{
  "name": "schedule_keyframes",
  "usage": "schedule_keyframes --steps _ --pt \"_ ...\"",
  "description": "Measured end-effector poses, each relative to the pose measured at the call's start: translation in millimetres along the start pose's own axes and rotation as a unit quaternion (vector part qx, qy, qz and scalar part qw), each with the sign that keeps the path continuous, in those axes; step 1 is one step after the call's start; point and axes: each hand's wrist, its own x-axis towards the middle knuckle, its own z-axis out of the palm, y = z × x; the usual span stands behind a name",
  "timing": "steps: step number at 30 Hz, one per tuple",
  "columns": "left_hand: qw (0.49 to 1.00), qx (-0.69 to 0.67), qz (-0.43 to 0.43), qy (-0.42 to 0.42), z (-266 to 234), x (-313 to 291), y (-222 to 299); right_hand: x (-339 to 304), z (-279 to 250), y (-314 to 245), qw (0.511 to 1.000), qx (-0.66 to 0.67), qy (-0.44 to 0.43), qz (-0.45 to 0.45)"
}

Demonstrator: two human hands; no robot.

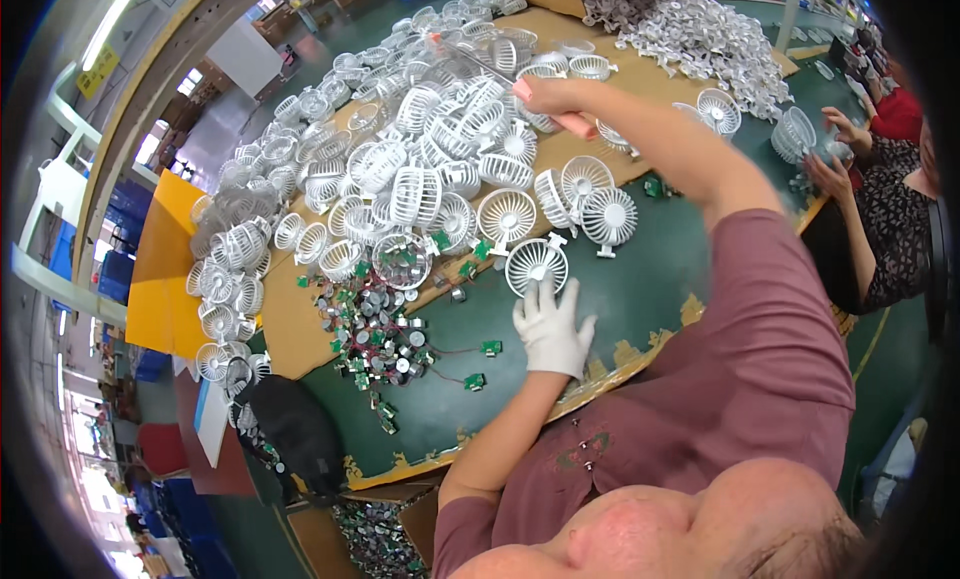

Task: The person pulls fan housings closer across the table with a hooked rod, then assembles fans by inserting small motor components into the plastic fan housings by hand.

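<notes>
My left hand (553,334), in a white glove, lies on the green tabletop with its fingers stretched out. Its fingertips touch the lower rim of a round white fan grille (537,266), which lies flat with its stub pointing away. Across the table, my bare right hand (552,97) is closed, slightly smeared by motion. It grips a long thin rod with an orange handle (575,126); the shaft reaches out over the heap of white fan grilles (440,129). The exact kind of tool does not show.
Small motors with green circuit boards (380,339) are piled left of my left hand. Small white plastic parts (700,49) form a heap at the far right. A co-worker (880,179) handles a grille on the right. A black bag (292,434) sits at the near left corner.
</notes>
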Motion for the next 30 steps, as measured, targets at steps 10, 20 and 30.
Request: schedule_keyframes --steps 10,20,30 --pt "0.998 0.028 0.011 0.063 1.2 -3.6 1.6 -221.3 20.9 16.3 0.997 0.010 -0.057 0.048" --pt "0.987 0.098 0.066 0.108 0.6 -10.2 5.5 -358.4 92.1 44.3 0.976 0.196 -0.070 0.058" --pt "0.984 0.071 0.132 0.098 -5.5 -9.5 16.2 -313.4 90.2 96.5 0.970 0.115 0.204 -0.071"
